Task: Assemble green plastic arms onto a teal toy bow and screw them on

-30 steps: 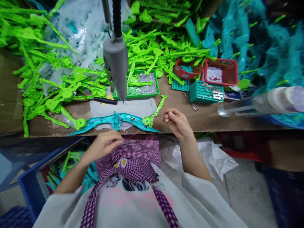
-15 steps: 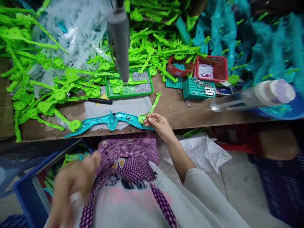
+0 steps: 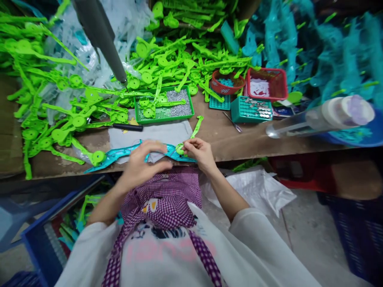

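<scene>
A teal plastic toy bow body (image 3: 121, 152) lies along the bench's front edge, partly on a grey cloth (image 3: 119, 137). At its ends sit green limbs with round discs, one on the left (image 3: 98, 158) and one on the right (image 3: 196, 126). My left hand (image 3: 143, 161) is over the bow's middle, thumb and fingers apart, hiding that part. My right hand (image 3: 200, 152) is pinched closed at the right disc; what its fingertips hold is too small to make out. A grey electric screwdriver (image 3: 104, 44) hangs tilted above the left of the bench.
A green tray (image 3: 164, 115) holds screws and green limbs. Behind it lie heaps of green limbs (image 3: 167, 59). To the right stand red baskets (image 3: 283, 97), a teal block with metal discs (image 3: 250, 115) and a clear bottle (image 3: 308, 119). A black rod (image 3: 128, 127) lies on the cloth.
My left hand has come up from the lower left to the bow's middle. The hanging screwdriver has swung left and tilted. My right hand stays at the right disc.
</scene>
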`<state>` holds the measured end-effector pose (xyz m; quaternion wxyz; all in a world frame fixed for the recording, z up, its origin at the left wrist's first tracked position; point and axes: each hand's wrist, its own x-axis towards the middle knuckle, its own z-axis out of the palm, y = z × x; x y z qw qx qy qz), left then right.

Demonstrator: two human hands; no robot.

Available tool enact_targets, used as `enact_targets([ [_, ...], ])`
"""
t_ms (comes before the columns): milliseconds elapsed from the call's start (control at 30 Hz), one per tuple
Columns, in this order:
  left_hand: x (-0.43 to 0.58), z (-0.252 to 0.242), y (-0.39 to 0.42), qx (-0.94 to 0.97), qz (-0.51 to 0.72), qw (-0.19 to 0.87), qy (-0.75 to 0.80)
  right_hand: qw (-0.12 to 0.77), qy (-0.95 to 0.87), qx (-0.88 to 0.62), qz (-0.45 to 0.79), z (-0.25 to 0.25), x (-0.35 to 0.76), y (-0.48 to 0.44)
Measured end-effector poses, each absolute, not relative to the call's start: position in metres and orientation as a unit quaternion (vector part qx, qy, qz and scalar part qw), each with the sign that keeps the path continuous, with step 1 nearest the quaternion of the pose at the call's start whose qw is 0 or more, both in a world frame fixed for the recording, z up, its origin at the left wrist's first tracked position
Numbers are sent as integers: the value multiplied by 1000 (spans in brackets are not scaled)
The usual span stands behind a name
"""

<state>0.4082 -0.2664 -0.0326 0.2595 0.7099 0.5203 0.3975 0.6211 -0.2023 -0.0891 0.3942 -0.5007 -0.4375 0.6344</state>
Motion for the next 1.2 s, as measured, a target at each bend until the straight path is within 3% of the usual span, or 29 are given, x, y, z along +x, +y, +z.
enact_targets([
  [167,465,-76,-227,610,454,365,537,459,-469,-510,556,-88,620,-201],
  [500,478,-44,-156,740,423,226,473,467,-485,-511,535,-70,642,-150],
  [800,483,-57,-144,745,413,246,462,449,-474,-493,575,-76,655,-142],
  [1033,489,-73,-129,765,373,280,444,459,-513,-526,499,-95,667,-145],
  [1200,493,-89,-118,773,248,297,503,451,-540,-575,419,-128,679,-127],
])
